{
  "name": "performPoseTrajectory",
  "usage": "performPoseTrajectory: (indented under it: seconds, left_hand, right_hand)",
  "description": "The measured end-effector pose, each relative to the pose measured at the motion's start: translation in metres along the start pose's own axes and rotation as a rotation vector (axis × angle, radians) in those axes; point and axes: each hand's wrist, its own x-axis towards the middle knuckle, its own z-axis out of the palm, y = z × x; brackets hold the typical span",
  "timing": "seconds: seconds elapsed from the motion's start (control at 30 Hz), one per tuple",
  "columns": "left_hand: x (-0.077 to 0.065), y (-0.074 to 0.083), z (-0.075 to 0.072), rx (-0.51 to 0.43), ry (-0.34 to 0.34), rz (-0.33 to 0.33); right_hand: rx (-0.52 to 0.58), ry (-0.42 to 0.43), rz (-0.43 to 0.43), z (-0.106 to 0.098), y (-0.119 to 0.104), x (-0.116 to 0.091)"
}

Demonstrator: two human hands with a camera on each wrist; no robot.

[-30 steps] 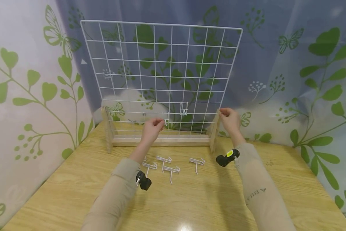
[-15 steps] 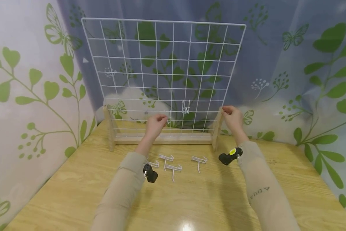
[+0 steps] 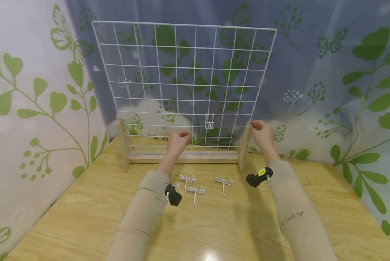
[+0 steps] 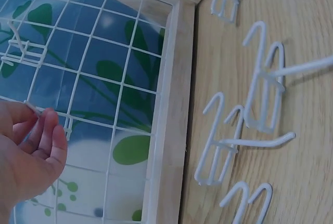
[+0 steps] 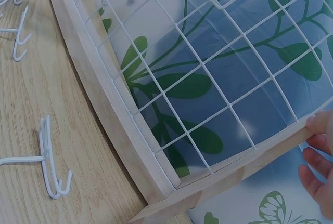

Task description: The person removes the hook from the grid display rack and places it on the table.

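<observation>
A white wire grid panel (image 3: 185, 25) stands upright in a wooden stand (image 3: 181, 158). In front of its lower middle, my left hand (image 3: 179, 142) pinches the prong of a white wire display hook (image 4: 68, 128) between thumb and fingers. That hook's bent ends lie at the grid wires, and the fingers cover most of the rest. A second hook (image 3: 209, 124) hangs on the grid, up and to the right of this hand. My right hand (image 3: 262, 135) grips the top of the stand's right upright (image 5: 250, 168) with thumb and fingertips.
On the wooden table (image 3: 214, 224), in front of the stand, lie several loose white hooks (image 3: 195, 191). One hook (image 3: 224, 182) lies apart to the right. A leaf-patterned curtain (image 3: 312, 72) hangs close behind the grid and along both sides.
My left hand has shifted slightly right along the grid, and its fingers now cover more of the hook. The right hand stays on the upright. The head view has moved a little.
</observation>
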Motion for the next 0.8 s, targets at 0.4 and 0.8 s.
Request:
performPoseTrajectory:
  seconds: [0.4,0.8]
  left_hand:
    - [0.002,0.007,0.001,-0.293,0.02,-0.151]
    - [-0.021,0.018,0.011,-0.238,-0.107,-0.046]
  right_hand:
    - [-0.003,-0.003,0.006,-0.001,-0.001,0.001]
    - [-0.026,0.016,-0.007,0.0,-0.001,0.0]
